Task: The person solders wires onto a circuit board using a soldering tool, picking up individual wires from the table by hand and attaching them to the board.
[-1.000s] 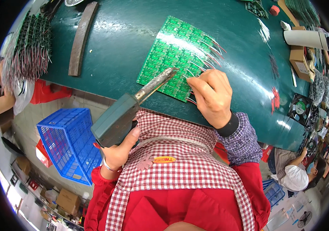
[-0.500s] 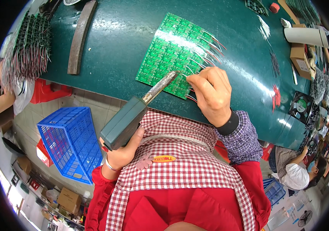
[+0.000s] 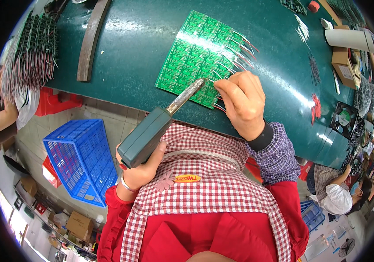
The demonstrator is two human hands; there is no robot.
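A green circuit board panel (image 3: 187,61) lies on the dark green table, with several thin red and white wires (image 3: 243,51) sticking out along its right side. Wrapped around the green handle of a soldering iron (image 3: 146,137), my left hand (image 3: 142,172) is closed. The iron's metal shaft reaches up over the board, and its tip meets the board close to my right fingertips. My right hand (image 3: 244,102) is closed in a pinch on a thin wire (image 3: 210,80) at the board's lower right. Its fingers hide most of that wire.
Loose white wires (image 3: 302,29), dark wires (image 3: 314,69) and red wires (image 3: 316,108) lie in bunches to the right, near a black fan (image 3: 343,118). A metal bar (image 3: 91,43) and wired boards (image 3: 31,52) are at left. A blue crate (image 3: 82,161) stands below the table.
The soldering iron and my left hand have shifted slightly up and right. My right hand has moved a little upward along the board's edge, still pinching.
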